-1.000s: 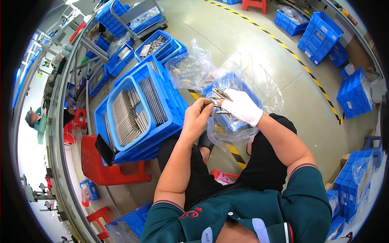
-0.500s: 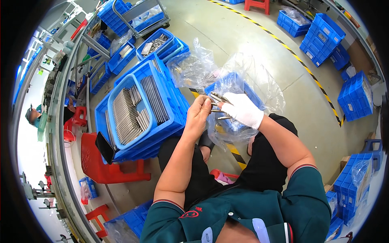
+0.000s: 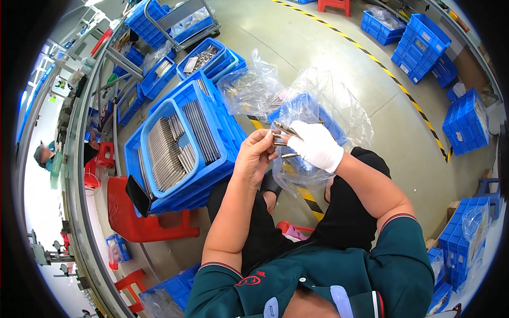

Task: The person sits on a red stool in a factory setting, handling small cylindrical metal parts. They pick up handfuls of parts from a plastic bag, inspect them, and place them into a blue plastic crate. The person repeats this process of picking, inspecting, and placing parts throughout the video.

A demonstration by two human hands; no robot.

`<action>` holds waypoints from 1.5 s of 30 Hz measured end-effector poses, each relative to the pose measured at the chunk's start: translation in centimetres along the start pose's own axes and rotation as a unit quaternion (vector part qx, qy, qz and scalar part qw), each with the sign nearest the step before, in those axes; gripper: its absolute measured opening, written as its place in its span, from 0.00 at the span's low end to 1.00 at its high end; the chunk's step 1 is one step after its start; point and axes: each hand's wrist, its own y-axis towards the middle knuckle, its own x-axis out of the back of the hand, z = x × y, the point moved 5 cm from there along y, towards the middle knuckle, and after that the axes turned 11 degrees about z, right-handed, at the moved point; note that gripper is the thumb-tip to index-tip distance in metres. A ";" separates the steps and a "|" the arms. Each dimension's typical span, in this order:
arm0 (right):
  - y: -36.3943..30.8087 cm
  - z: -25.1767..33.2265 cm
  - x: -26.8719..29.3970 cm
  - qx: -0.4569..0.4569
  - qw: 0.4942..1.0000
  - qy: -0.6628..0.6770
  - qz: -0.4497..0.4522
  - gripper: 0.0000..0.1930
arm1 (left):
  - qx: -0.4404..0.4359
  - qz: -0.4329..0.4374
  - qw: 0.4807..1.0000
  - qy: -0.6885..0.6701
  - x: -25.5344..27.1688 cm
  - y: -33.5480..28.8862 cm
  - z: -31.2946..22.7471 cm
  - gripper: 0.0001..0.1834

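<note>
My right hand (image 3: 319,147), in a white glove, is closed around several slim shiny metal rods (image 3: 287,129) whose ends jut out to the left. My bare left hand (image 3: 254,152) pinches at the tips of these rods with thumb and forefinger. Under the hands stands a blue crate (image 3: 335,129) lined with a clear plastic bag (image 3: 350,108); the glove partly hides what lies in it. To the left, a light blue tray (image 3: 200,153) holds neat rows of similar rods, resting on a larger blue crate (image 3: 229,140) with more rods.
A red stool (image 3: 124,212) stands under the stacked crates at left, with a dark flat object (image 3: 139,195) against them. Behind are a bin of loose metal parts (image 3: 222,55) and a trolley (image 3: 196,34). Blue crates (image 3: 416,50) line the right. Another person (image 3: 46,153) sits far left.
My left hand has shifted slightly down and left, its fingers opening a little around the rod tips. The right hand keeps its hold on the rods with hardly any movement.
</note>
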 end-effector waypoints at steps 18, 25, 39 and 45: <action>0.8 -0.6 -0.2 -0.020 0.997 0.063 0.045 0.17 | -0.099 -0.072 0.934 0.335 -1.0 -0.7 -1.8 0.11; 0.4 -1.1 -0.1 -0.074 0.969 0.209 0.113 0.17 | -0.116 -0.117 0.926 0.341 -0.2 -1.0 -2.6 0.10; 0.0 -1.3 -1.2 -0.080 0.928 0.315 0.181 0.19 | -0.023 -0.015 0.993 0.114 -0.4 -0.2 -1.3 0.12; 0.0 -1.1 -1.1 -0.077 0.923 0.330 0.183 0.18 | -0.026 -0.006 0.992 0.121 -0.5 -0.3 -1.5 0.10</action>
